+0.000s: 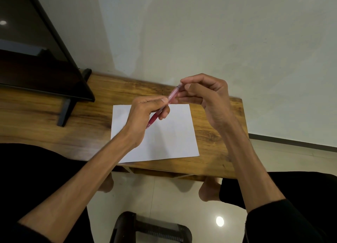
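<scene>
A red, partly clear pen is held slanted in the air above a white sheet of paper. My left hand grips the pen's lower, darker red part, its tip pointing down toward the sheet. My right hand pinches the pen's upper clear end between thumb and fingers. The paper lies flat on the wooden table, near its front edge.
A dark flat screen on a black stand occupies the table's left. A pale wall rises behind the table. Below the front edge are tiled floor, my bare feet and a black object.
</scene>
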